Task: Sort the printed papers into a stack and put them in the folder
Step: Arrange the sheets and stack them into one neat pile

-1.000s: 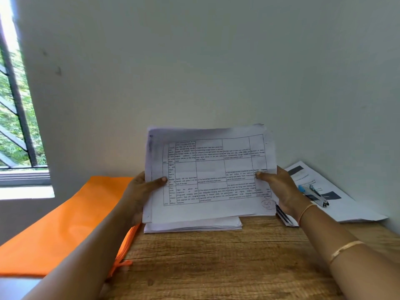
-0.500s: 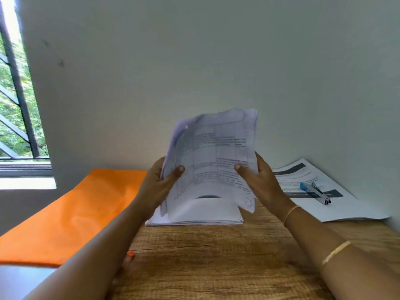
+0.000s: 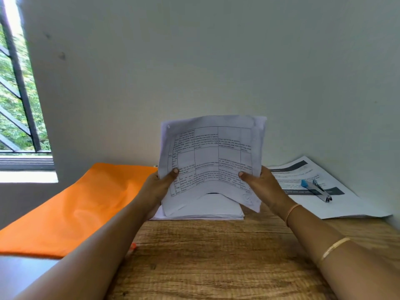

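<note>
A home or office desk corner: wooden desk (image 3: pixel 216 256), papers (image 3: pixel 324 191), stapler (image 3: pixel 316 189), barred window (image 3: pixel 19 94).

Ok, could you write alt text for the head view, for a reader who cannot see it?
The left hand and right hand hold a bent sheaf of printed papers upright by its sides, above a paper stack on a wooden table. An orange folder lies at the left; at the right, a blue tool rests on more sheets.
</note>
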